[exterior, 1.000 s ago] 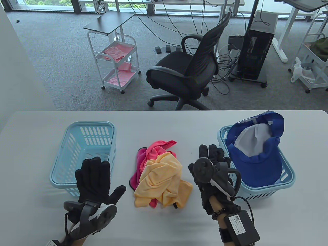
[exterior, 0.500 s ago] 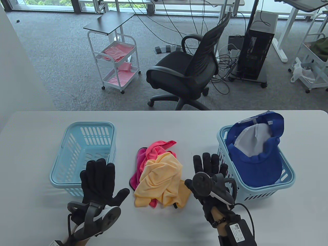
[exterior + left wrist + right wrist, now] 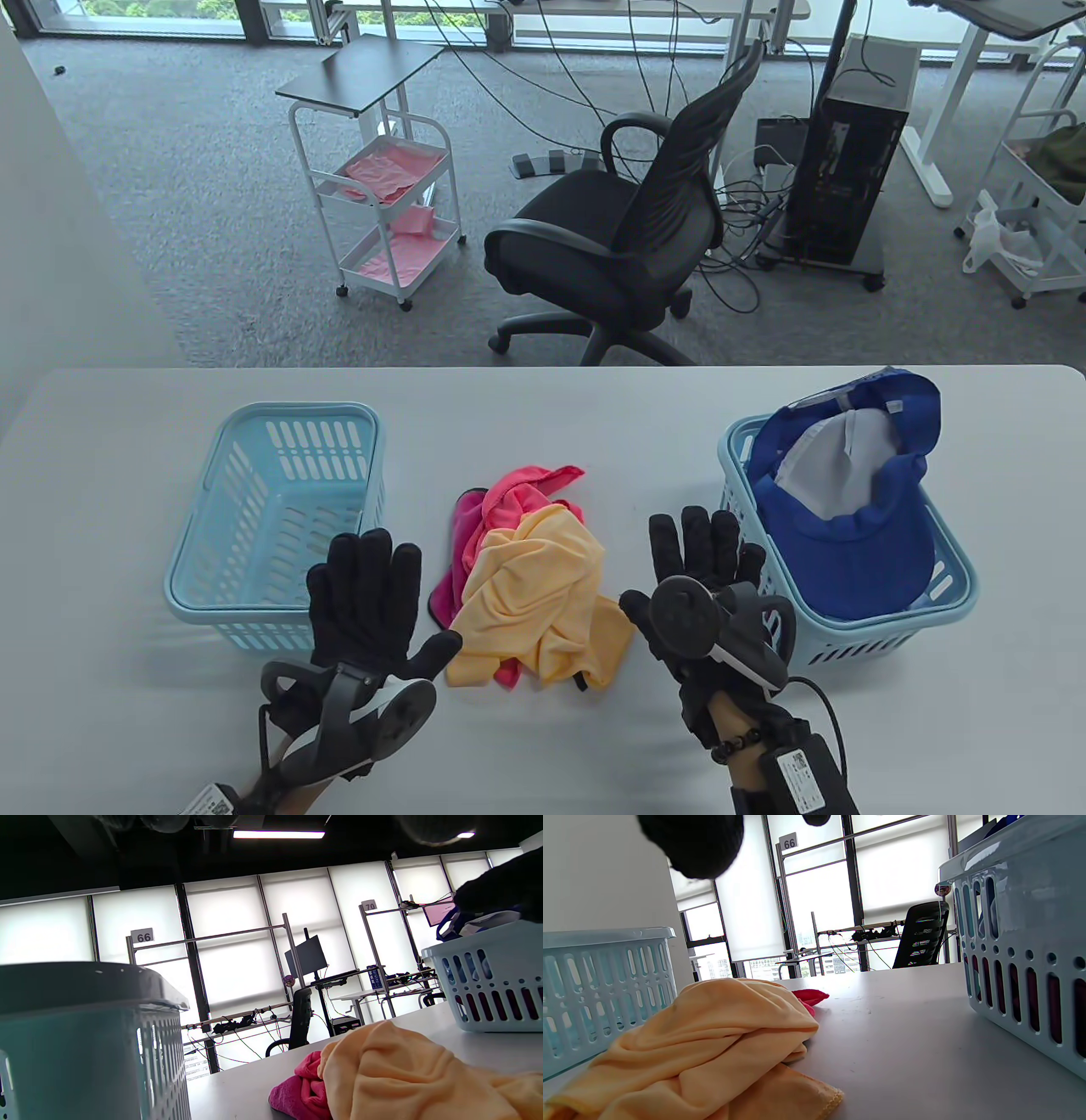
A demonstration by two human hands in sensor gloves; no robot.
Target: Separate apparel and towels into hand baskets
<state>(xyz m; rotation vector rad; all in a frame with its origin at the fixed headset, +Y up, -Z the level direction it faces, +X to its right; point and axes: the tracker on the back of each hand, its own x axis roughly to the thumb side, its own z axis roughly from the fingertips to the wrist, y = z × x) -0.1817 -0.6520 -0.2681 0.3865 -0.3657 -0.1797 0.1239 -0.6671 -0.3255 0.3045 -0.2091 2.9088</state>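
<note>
In the table view, the white table [image 3: 543,407] is seen with bare surface along its far edge and in strips between the cloth pile and each basket. Two light blue slotted plastic hand baskets are counted: the left basket [image 3: 204,543] with nothing seen inside it, and the right basket [image 3: 954,598], in which a blue cap with a white lining [image 3: 857,509] is held. Two towels are heaped between them, an orange-yellow towel [image 3: 543,598] lying over a pink towel [image 3: 475,535]. The left hand [image 3: 365,603] is spread wide, nothing being gripped; its thumb tip is just beside the yellow towel's edge. The right hand [image 3: 700,577] is likewise opened flat, fingers extended, between the pile and the right basket, with nothing held.

In the left wrist view, the left basket's wall [image 3: 85,1052] is seen close on the left, and the towels [image 3: 382,1077] on the right.

In the right wrist view, open table [image 3: 903,1043] is shown between the yellow towel [image 3: 712,1039] and the right basket's wall [image 3: 1018,955].
</note>
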